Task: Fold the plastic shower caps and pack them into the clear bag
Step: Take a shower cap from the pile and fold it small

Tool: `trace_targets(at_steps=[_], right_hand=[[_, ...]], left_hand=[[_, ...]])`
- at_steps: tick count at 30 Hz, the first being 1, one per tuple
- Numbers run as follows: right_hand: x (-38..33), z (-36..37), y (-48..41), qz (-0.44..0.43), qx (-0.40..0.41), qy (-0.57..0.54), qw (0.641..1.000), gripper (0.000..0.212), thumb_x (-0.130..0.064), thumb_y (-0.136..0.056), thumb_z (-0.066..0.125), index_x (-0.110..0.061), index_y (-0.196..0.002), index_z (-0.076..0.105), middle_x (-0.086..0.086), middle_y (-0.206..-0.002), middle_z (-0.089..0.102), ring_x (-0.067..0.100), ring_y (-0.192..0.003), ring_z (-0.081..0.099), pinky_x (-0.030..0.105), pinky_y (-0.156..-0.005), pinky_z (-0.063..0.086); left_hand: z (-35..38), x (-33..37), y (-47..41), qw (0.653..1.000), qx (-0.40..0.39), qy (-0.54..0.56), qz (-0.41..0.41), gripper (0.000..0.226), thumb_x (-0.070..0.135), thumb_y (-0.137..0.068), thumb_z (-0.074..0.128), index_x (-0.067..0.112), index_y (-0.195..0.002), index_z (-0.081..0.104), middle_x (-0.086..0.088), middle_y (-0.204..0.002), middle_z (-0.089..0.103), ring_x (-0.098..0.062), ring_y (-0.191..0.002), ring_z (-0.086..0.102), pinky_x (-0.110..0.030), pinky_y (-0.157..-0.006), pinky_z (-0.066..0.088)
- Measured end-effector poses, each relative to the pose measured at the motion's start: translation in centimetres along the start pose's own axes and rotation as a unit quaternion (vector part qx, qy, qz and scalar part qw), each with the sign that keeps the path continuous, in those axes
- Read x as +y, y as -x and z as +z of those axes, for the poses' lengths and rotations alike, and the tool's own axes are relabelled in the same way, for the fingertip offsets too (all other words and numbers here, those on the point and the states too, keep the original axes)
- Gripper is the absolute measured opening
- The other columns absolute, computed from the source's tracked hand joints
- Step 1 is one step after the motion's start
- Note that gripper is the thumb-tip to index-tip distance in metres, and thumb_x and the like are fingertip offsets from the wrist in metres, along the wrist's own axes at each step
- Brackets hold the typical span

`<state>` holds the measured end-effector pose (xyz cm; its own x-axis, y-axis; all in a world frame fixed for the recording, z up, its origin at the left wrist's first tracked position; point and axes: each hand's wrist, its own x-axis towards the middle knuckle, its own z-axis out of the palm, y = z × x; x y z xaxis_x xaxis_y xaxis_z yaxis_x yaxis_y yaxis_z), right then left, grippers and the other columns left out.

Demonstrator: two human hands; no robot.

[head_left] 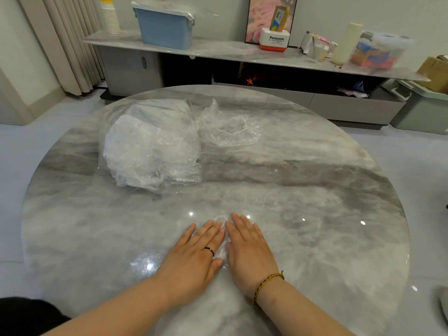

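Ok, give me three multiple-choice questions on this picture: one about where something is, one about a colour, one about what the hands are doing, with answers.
1. Where does the loose shower cap lie?
A. on a chair
B. on the table, just right of the clear bag
C. on the floor

2. What colour is the lidded bin on the far shelf?
A. red
B. green
C. blue

3. What are the left hand and right hand doing?
A. lifting the bag
B. pressing flat on a cap on the near part of the table
C. clenched, holding nothing

Answers:
1 B: it sits on the marble top by the bag's right side.
2 C: its body is pale blue.
3 B: straight fingers lie side by side on crinkled plastic.
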<state>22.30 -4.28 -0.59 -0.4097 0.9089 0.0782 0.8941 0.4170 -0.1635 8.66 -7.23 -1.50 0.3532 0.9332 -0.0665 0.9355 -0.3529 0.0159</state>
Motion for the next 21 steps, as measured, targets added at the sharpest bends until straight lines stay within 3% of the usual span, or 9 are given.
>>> trace_targets(at_steps=[4, 8, 11, 12, 14, 16, 18, 20, 21], right_hand=[[-0.2, -0.1, 0.2, -0.002, -0.029, 0.008, 1.000, 0.048, -0.028, -0.069, 0.032, -0.021, -0.088, 0.076, -0.005, -0.101, 0.071, 0.008, -0.093, 0.068, 0.027, -0.092, 0.039], [-0.3, -0.4, 0.4, 0.006, -0.070, 0.006, 0.998, 0.048, -0.029, -0.070, 0.032, -0.022, -0.088, 0.076, -0.005, -0.101, 0.071, 0.007, -0.093, 0.068, 0.024, -0.080, 0.052], [-0.2, -0.3, 0.4, 0.008, -0.076, 0.019, 0.997, 0.047, -0.029, -0.070, 0.033, -0.020, -0.088, 0.076, -0.004, -0.102, 0.071, 0.010, -0.093, 0.068, 0.030, -0.091, 0.036], [-0.1, -0.3, 0.4, 0.008, -0.073, 0.026, 0.997, 0.047, -0.029, -0.071, 0.033, -0.021, -0.088, 0.076, -0.005, -0.101, 0.071, 0.010, -0.093, 0.068, 0.032, -0.091, 0.034], [0.0, -0.3, 0.2, 0.005, -0.054, 0.025, 0.998, 0.045, -0.031, -0.071, 0.033, -0.024, -0.085, 0.076, -0.007, -0.099, 0.072, 0.009, -0.091, 0.069, 0.029, -0.089, 0.042], [0.3, -0.9, 0.1, 0.005, -0.031, -0.018, 0.999, 0.041, -0.033, -0.069, 0.035, -0.027, -0.081, 0.074, -0.007, -0.094, 0.071, 0.010, -0.088, 0.069, 0.026, -0.075, 0.054], [0.9, -1.1, 0.1, 0.011, 0.017, -0.076, 0.997, 0.035, -0.033, -0.067, 0.042, -0.023, -0.083, 0.071, -0.002, -0.095, 0.070, 0.017, -0.087, 0.069, 0.026, -0.072, 0.054], [1.2, -1.6, 0.0, 0.038, 0.034, -0.117, 0.992, 0.039, -0.029, -0.071, 0.053, -0.014, -0.105, 0.065, 0.007, -0.118, 0.061, 0.026, -0.109, 0.060, 0.030, -0.092, 0.041], [1.2, -2.0, -0.1, 0.047, 0.019, -0.129, 0.990, 0.046, -0.027, -0.080, 0.054, -0.013, -0.123, 0.054, 0.008, -0.136, 0.046, 0.027, -0.127, 0.044, 0.029, -0.104, 0.028]], left_hand=[[-0.1, 0.1, -0.2, 1.000, -0.016, 0.012, 0.006, 0.073, 0.038, -0.099, 0.000, 0.016, -0.110, 0.068, 0.001, -0.119, 0.064, -0.012, -0.109, 0.061, -0.026, -0.105, 0.012], [-0.4, 0.3, 0.0, 0.999, -0.036, 0.016, 0.033, 0.072, 0.038, -0.099, 0.000, 0.017, -0.111, 0.068, 0.001, -0.120, 0.064, -0.011, -0.109, 0.061, -0.027, -0.105, 0.012], [-0.8, 0.1, 0.1, 0.998, -0.051, 0.019, 0.010, 0.076, 0.041, -0.097, -0.003, 0.017, -0.112, 0.067, 0.001, -0.122, 0.062, -0.010, -0.113, 0.058, -0.026, -0.106, 0.010], [-1.5, 0.1, 0.0, 0.998, -0.054, 0.028, -0.006, 0.082, 0.048, -0.094, -0.009, 0.015, -0.119, 0.063, 0.000, -0.131, 0.055, -0.010, -0.121, 0.052, -0.024, -0.108, 0.006], [-1.1, -0.2, -0.5, 0.995, 0.020, 0.094, -0.025, 0.101, 0.070, -0.074, -0.017, 0.016, -0.141, 0.037, 0.005, -0.151, 0.021, -0.006, -0.140, 0.019, -0.014, -0.107, -0.007], [-1.7, -0.4, -0.5, 0.977, 0.044, 0.191, -0.083, 0.097, 0.074, -0.064, 0.001, 0.026, -0.144, 0.028, 0.013, -0.153, 0.013, -0.002, -0.140, 0.011, -0.007, -0.104, -0.002], [-2.3, -0.6, -0.8, 0.963, 0.062, 0.228, -0.132, 0.073, 0.064, -0.082, 0.034, 0.026, -0.144, 0.025, 0.012, -0.150, 0.019, -0.005, -0.137, 0.020, -0.010, -0.104, 0.010], [-2.9, -0.7, -0.7, 0.964, 0.064, 0.202, -0.162, 0.072, 0.050, -0.086, 0.052, 0.025, -0.145, 0.018, 0.011, -0.147, 0.025, -0.009, -0.134, 0.025, -0.017, -0.105, 0.018], [-3.0, -0.7, -0.7, 0.966, 0.052, 0.185, -0.174, 0.072, 0.049, -0.085, 0.054, 0.024, -0.144, 0.021, 0.010, -0.143, 0.031, -0.010, -0.132, 0.029, -0.019, -0.103, 0.021]])
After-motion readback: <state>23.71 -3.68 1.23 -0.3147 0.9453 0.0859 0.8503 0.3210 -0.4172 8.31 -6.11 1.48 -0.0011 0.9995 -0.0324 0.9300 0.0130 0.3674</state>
